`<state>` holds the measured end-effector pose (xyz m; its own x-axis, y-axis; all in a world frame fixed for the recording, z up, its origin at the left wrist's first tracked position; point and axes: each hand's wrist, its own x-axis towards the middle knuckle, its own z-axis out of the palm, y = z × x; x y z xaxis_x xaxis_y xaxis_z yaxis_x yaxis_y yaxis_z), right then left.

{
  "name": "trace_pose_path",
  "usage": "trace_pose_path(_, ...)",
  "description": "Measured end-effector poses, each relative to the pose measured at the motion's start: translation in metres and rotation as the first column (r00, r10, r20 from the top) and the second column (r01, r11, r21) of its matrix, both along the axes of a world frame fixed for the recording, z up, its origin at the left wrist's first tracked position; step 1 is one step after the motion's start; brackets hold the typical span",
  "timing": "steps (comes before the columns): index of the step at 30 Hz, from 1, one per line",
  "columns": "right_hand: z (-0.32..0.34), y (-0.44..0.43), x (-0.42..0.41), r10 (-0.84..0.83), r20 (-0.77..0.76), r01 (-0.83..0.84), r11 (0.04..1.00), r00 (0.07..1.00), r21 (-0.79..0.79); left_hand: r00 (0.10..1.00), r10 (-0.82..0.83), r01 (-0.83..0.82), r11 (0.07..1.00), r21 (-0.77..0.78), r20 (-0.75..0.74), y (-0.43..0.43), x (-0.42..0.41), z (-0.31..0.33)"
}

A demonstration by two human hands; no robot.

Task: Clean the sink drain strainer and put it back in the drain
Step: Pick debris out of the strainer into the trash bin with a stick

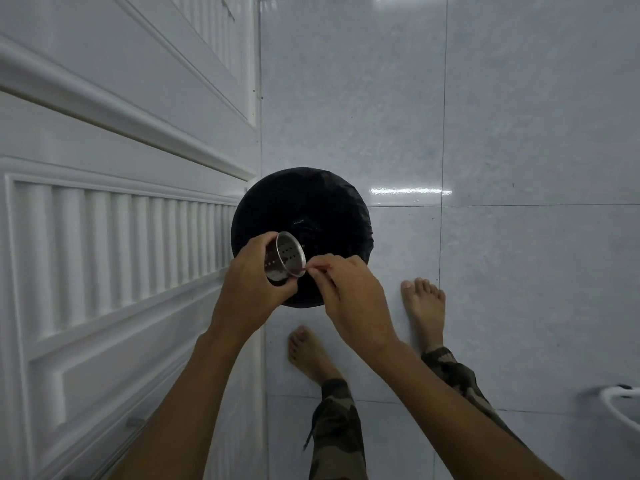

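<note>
Strainer [284, 256]: metal cup with holes, tilted, open mouth up and to the right; held in the air over the near part of the bin.
Left hand [254, 282]: fingers and thumb curled round the strainer's wall, gripping it from the left.
Right hand [346, 292]: thumb and forefinger pinched on a thin reddish bit [306, 268] right at the strainer's rim; other fingers curled; too small to tell what the bit is.
Bin [304, 209]: round, lined in black, on the floor just beside the door; inside too dark to make out.
Door [104, 237]: white, panelled and ribbed, along the left.
Floor [519, 133]: pale glossy tiles with dark joints.
Feet: bare, left foot [308, 351] near the bin, right foot [424, 306] further right; camouflage trousers [337, 427] above.
Lower right edge: part of a white curved object [623, 407], cut off.
</note>
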<state>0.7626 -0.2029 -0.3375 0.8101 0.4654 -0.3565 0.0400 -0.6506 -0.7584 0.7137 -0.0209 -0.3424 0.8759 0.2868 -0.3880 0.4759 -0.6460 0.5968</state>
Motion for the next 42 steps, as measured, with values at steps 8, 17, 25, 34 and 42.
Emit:
trace_pose_path(8,-0.017,0.006,-0.011,-0.085,-0.097,0.092,0.993,0.992,0.072,0.996,-0.071,0.072,0.997,0.025,-0.046,0.012,-0.009,-0.009)
trace_pose_path(17,-0.039,0.010,-0.024,-0.164,-0.145,0.181,0.978,0.976,0.107,0.994,-0.078,0.083,0.995,0.061,-0.078,0.012,-0.014,-0.018)
trace_pose_path(25,-0.050,0.011,-0.021,-0.276,-0.257,0.332,0.919,0.926,0.210,0.996,0.029,-0.024,0.998,0.055,-0.090,0.016,-0.008,-0.019)
trace_pose_path(34,-0.057,0.009,-0.010,-0.339,-0.461,0.474,0.854,0.820,0.214,0.988,0.059,-0.060,0.998,-0.007,-0.140,0.013,-0.004,-0.025)
trace_pose_path(42,-0.057,0.010,0.008,-0.370,-0.653,0.612,0.769,0.661,0.185,0.991,0.057,-0.060,0.998,-0.024,-0.121,0.013,-0.002,-0.027)
